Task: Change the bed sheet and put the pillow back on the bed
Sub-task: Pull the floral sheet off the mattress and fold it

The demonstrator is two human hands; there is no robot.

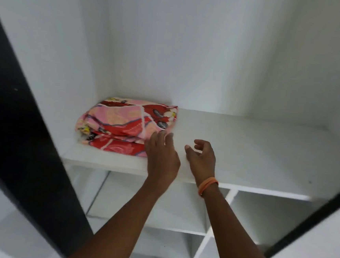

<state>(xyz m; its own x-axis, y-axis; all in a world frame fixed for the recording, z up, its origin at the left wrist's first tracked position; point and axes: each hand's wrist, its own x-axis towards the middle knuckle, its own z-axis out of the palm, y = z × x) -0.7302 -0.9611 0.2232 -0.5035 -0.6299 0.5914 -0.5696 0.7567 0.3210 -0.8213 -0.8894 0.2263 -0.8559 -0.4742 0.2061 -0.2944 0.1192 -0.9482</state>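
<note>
Two bare forearms reach up from the bottom edge into an open white wardrobe. My left hand has its fingers straight, tips at the near right edge of a folded bed sheet, red and pink with a leaf print; whether they already touch the cloth I cannot tell. Its grip has hold of nothing. My right hand, with an orange band on the wrist, hovers just beside the left over the bare shelf, fingers loosely curled and empty. The sheet lies on the left part of that shelf, close to the side wall. To lift it well I would slide one hand under the near fold and bring the other to the far right corner, so the bundle comes out folded, not trailing. Below are smaller white cubbyholes. A dark door edge stands at the left, near the sheet, and could crowd my left elbow. Neither bed nor pillow is in view.
</note>
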